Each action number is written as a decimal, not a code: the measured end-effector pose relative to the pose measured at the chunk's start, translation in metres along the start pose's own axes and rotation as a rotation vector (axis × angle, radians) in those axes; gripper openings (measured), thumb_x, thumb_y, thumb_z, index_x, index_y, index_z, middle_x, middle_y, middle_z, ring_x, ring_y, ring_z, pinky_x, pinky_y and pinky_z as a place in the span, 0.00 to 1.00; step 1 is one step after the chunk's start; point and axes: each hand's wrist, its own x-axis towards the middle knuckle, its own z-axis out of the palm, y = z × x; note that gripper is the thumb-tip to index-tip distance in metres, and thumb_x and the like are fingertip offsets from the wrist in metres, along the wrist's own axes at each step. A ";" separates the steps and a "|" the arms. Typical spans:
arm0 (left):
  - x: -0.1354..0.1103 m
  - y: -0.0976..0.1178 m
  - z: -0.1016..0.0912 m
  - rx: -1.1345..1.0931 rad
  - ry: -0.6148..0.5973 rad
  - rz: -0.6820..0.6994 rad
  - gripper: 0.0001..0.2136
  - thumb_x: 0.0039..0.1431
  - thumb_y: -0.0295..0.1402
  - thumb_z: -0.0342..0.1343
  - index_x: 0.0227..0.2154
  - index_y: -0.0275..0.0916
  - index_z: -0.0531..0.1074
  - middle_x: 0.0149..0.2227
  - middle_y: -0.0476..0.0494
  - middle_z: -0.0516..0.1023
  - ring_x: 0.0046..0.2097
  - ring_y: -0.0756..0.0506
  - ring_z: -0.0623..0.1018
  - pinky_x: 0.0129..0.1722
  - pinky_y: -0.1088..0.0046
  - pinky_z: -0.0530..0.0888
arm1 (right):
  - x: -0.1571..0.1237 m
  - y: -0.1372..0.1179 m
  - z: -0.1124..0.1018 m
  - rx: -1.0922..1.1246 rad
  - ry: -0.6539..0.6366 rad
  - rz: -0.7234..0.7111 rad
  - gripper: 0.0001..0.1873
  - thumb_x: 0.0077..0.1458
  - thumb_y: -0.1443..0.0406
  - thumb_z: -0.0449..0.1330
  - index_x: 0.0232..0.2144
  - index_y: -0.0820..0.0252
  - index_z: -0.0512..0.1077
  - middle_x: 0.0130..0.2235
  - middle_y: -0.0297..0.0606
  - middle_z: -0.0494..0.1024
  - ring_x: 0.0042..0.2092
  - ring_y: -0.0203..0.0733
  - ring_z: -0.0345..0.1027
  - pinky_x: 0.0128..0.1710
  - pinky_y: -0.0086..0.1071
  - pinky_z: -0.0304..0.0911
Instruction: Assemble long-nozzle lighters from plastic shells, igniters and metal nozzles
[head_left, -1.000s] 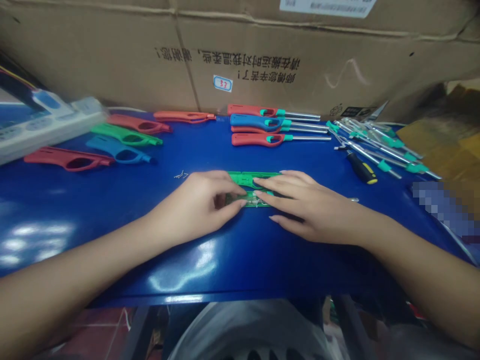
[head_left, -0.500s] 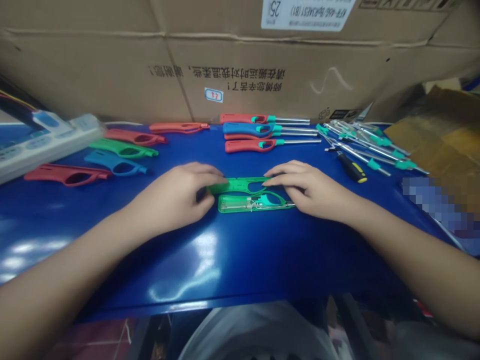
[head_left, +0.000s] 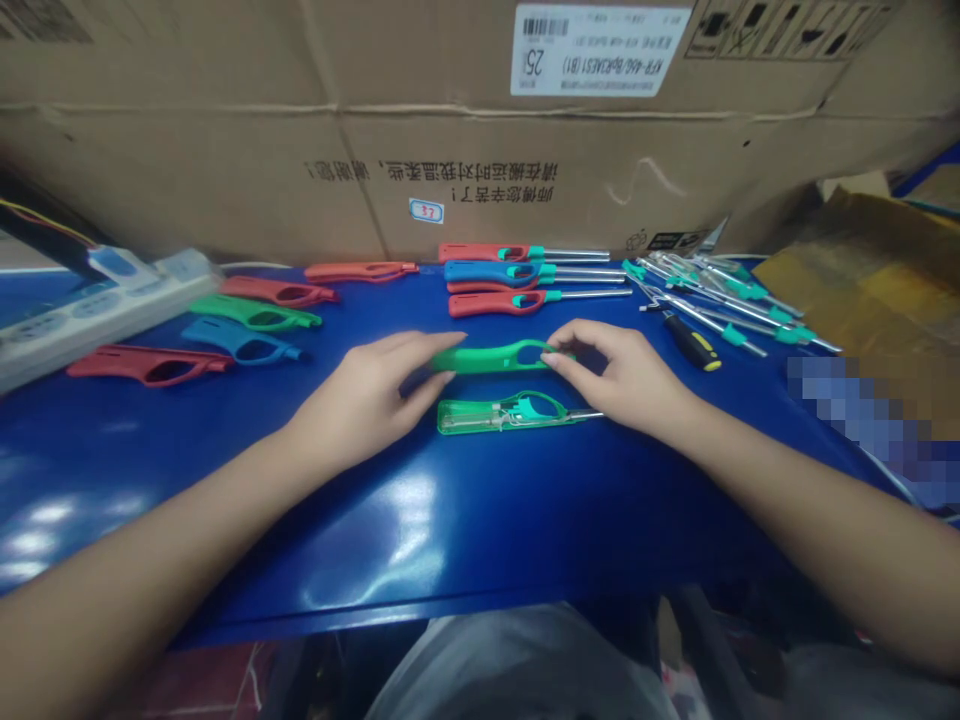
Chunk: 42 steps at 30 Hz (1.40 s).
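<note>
Between my two hands is a green lighter shell half [head_left: 484,359], its smooth outer side turned up. My left hand [head_left: 382,390] pinches its left end between thumb and fingers. At the other end, by the trigger opening, the thumb and fingers of my right hand [head_left: 607,365] close on it. Just in front, on the blue table [head_left: 480,530], lies the matching green lighter half [head_left: 466,418], open side up. In it I see a clear tank, a teal trigger [head_left: 531,406] and a metal tube [head_left: 585,414] pointing right.
Red and blue assembled lighters [head_left: 491,272] lie at the back. Coloured shell halves [head_left: 244,338] are on the left by a white power strip [head_left: 112,305]. Metal tube parts [head_left: 720,290], a screwdriver [head_left: 691,342] and brown wrapping [head_left: 862,280] lie right. A cardboard box [head_left: 247,180] stands behind.
The green shell half has been turned over, from its hollow side showing to its smooth outer side. It now sits farther from the filled half, held at both ends.
</note>
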 end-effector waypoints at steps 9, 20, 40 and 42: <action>-0.003 0.011 -0.013 0.067 -0.135 0.131 0.18 0.69 0.44 0.57 0.52 0.37 0.77 0.42 0.41 0.84 0.41 0.42 0.82 0.41 0.68 0.76 | -0.005 -0.013 -0.014 0.127 -0.265 0.045 0.22 0.63 0.59 0.61 0.57 0.59 0.71 0.36 0.34 0.75 0.34 0.38 0.69 0.35 0.32 0.66; -0.002 0.006 -0.009 0.106 -0.258 0.187 0.15 0.68 0.45 0.56 0.47 0.41 0.79 0.45 0.42 0.82 0.44 0.41 0.80 0.44 0.65 0.75 | -0.007 -0.011 -0.015 -0.122 -0.384 -0.244 0.16 0.62 0.58 0.65 0.50 0.56 0.76 0.48 0.43 0.75 0.49 0.47 0.72 0.50 0.40 0.69; -0.005 0.008 -0.016 0.160 -0.323 0.132 0.17 0.65 0.46 0.60 0.49 0.43 0.79 0.42 0.43 0.81 0.40 0.42 0.81 0.36 0.67 0.74 | -0.010 -0.012 -0.008 -0.255 -0.389 -0.287 0.16 0.64 0.57 0.63 0.50 0.57 0.74 0.48 0.44 0.77 0.48 0.50 0.72 0.49 0.44 0.66; -0.004 0.008 -0.017 0.151 -0.324 0.129 0.16 0.65 0.47 0.59 0.49 0.43 0.79 0.43 0.44 0.81 0.41 0.41 0.81 0.36 0.67 0.74 | -0.010 -0.014 -0.009 -0.269 -0.375 -0.296 0.15 0.64 0.57 0.63 0.49 0.57 0.75 0.48 0.44 0.77 0.48 0.50 0.72 0.49 0.44 0.65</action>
